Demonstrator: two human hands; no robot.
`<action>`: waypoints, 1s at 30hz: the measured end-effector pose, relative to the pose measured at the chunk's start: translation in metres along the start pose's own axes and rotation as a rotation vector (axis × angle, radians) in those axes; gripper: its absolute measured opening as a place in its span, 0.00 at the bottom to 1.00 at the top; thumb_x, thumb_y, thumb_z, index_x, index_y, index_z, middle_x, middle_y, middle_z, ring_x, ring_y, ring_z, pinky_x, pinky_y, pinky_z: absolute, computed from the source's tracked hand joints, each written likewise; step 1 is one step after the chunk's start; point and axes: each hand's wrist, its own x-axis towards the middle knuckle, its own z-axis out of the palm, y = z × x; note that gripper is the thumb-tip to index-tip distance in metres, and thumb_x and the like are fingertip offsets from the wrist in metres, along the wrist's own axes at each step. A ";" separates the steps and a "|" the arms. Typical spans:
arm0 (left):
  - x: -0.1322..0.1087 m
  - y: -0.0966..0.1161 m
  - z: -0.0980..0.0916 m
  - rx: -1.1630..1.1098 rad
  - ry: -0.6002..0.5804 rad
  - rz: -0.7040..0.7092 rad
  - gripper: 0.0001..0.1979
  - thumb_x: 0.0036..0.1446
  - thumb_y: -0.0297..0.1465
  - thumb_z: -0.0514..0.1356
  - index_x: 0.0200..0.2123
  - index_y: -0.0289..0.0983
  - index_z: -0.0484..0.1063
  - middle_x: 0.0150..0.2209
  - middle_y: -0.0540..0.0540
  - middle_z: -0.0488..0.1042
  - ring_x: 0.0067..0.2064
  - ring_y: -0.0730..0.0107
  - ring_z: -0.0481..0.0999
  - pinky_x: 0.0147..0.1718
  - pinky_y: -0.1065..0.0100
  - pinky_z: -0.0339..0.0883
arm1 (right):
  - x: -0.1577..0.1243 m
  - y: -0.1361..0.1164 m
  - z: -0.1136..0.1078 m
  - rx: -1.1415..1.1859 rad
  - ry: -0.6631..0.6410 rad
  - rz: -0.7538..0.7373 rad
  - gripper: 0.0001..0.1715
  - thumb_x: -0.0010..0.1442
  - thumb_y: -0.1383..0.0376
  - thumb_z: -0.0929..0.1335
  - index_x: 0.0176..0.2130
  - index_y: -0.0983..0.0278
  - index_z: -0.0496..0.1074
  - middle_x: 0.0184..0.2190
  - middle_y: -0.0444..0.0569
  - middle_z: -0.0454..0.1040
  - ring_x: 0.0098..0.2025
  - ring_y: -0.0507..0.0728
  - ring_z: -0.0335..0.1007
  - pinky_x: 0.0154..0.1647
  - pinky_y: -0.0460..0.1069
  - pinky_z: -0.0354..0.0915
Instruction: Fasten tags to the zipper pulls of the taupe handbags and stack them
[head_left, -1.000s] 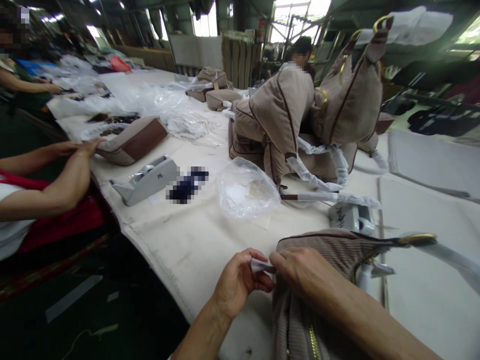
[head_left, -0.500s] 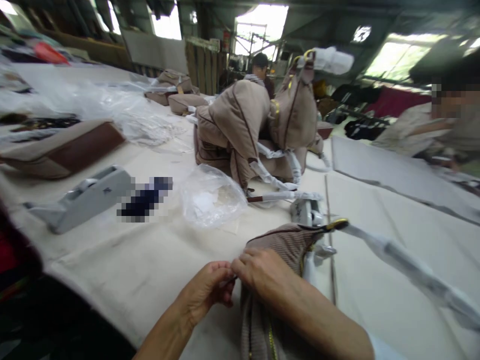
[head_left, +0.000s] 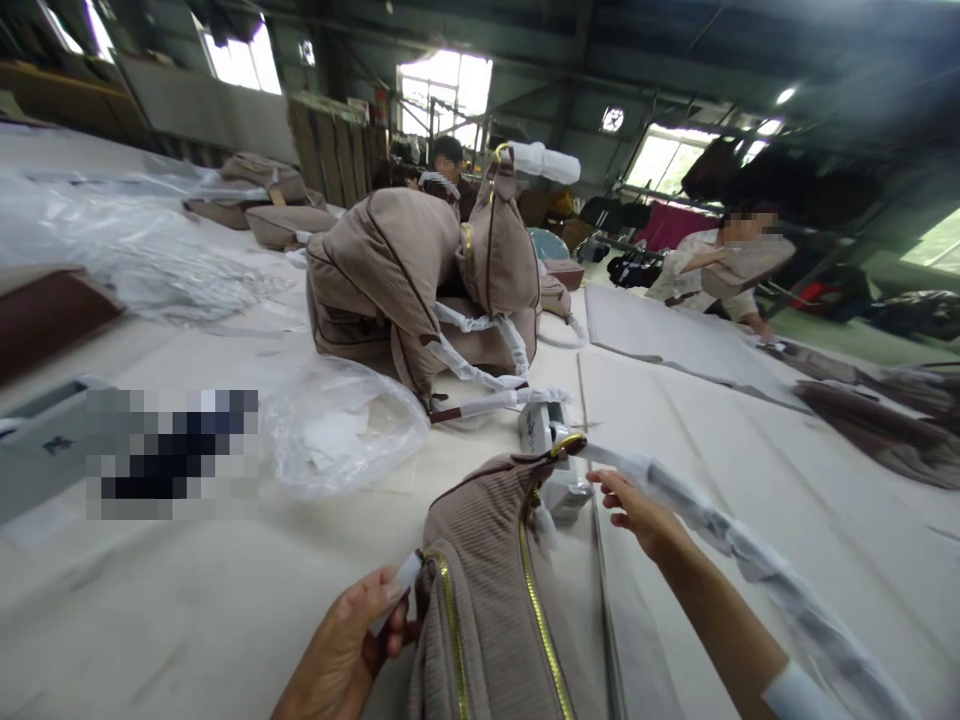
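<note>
A taupe corduroy bag with two gold zippers lies before me. At the upper end of its left zipper, my left hand pinches a zipper pull wrapped in white, with a dark brown tip. My right hand is off the bag, its fingers apart and holding nothing. Those fingers are near a grey tape dispenser, which the bag's top partly hides. From the gold ring at the bag's top, a strap wrapped in white runs right, past my right forearm.
Stacked taupe bags with wrapped straps stand ahead. A clear plastic bag lies left of centre, and another grey tape dispenser is at left. Plastic sheeting covers the far left. A co-worker handles a bag at the right.
My right hand has left the bag's left side and moved right, opening near the dispenser. My left hand now holds the white-wrapped pull in view. The camera has turned right.
</note>
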 end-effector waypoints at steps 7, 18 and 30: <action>-0.002 0.003 0.002 0.015 0.031 -0.018 0.13 0.45 0.37 0.67 0.20 0.36 0.69 0.20 0.53 0.65 0.24 0.75 0.61 0.27 0.72 0.62 | 0.006 -0.009 0.005 0.195 -0.152 0.105 0.16 0.38 0.58 0.72 0.27 0.65 0.68 0.25 0.42 0.67 0.22 0.46 0.55 0.21 0.42 0.54; -0.001 0.002 0.004 0.044 0.034 -0.003 0.13 0.46 0.39 0.66 0.22 0.36 0.71 0.20 0.53 0.65 0.25 0.74 0.61 0.27 0.72 0.61 | -0.035 0.024 0.005 0.350 -0.180 0.176 0.21 0.39 0.55 0.73 0.24 0.64 0.63 0.19 0.36 0.56 0.19 0.45 0.51 0.19 0.42 0.52; -0.005 0.001 0.015 0.020 0.059 0.030 0.13 0.45 0.35 0.68 0.22 0.35 0.68 0.19 0.54 0.66 0.23 0.77 0.61 0.28 0.73 0.61 | -0.051 0.040 0.017 0.120 -0.040 -0.032 0.20 0.44 0.51 0.71 0.23 0.63 0.65 0.20 0.42 0.63 0.23 0.51 0.60 0.21 0.45 0.57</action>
